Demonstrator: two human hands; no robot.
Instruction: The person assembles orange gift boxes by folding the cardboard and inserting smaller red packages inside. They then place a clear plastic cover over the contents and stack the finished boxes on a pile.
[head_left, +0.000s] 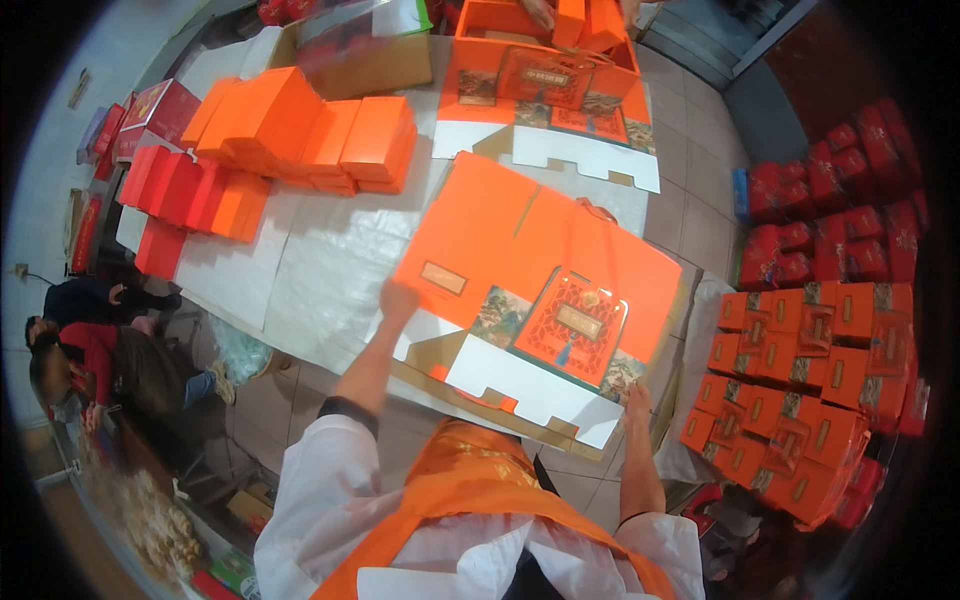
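Note:
An orange flat-folded cardboard gift box (465, 225) lies tilted before me at the near edge of the table. Its near side has white notched flaps (517, 379), and the front bears a lattice panel with a blue tassel, landscape pictures and a ribbon handle (598, 211). My left hand (400, 300) grips its left edge. At the near right corner, my right hand (637, 405) holds the carton by its edge, fingers partly hidden. Brown board shows beneath the flaps.
Orange small boxes (277, 112) and red boxes (176, 184) stand on the covered table (330, 262). Across it, another person's hands (538, 11) are at an opened orange gift box (472, 52). Finished-looking gift boxes (780, 382) are stacked right. Two people (97, 352) are at left.

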